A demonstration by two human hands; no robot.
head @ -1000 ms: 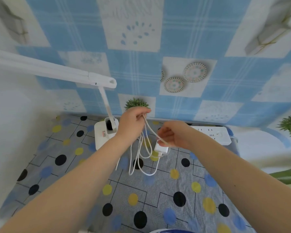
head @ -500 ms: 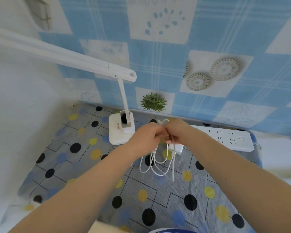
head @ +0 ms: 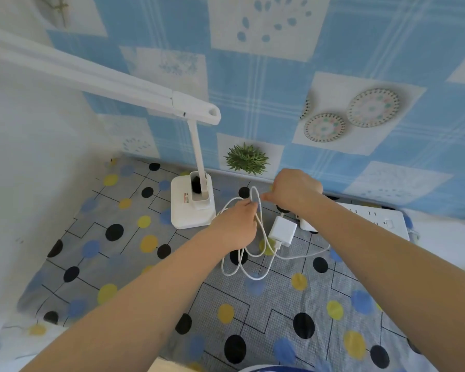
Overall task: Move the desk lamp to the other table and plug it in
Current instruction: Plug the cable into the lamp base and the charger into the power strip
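Note:
The white desk lamp stands on the dotted tablecloth, its square base (head: 191,208) near the wall and its long head (head: 91,76) reaching up to the left. Its white cord (head: 249,267) lies in loose loops in front of the base, with the white plug adapter (head: 282,230) lying flat on the cloth beside them. My left hand (head: 236,226) pinches the cord loops from below. My right hand (head: 295,189) pinches the top of a loop just above. A white power strip (head: 373,216) lies at the right along the wall, partly behind my right forearm.
The table, covered by a grey cloth with black, yellow and blue dots (head: 145,251), sits in a corner: a pale wall on the left, a blue checked wallpaper wall behind. A small spiky green plant (head: 246,158) stands against the back wall behind the lamp.
The bundle of cord came down onto the cloth and spread into loose loops. The adapter now lies on the table. My hands stay together on the cord; the camera view shifted left and down.

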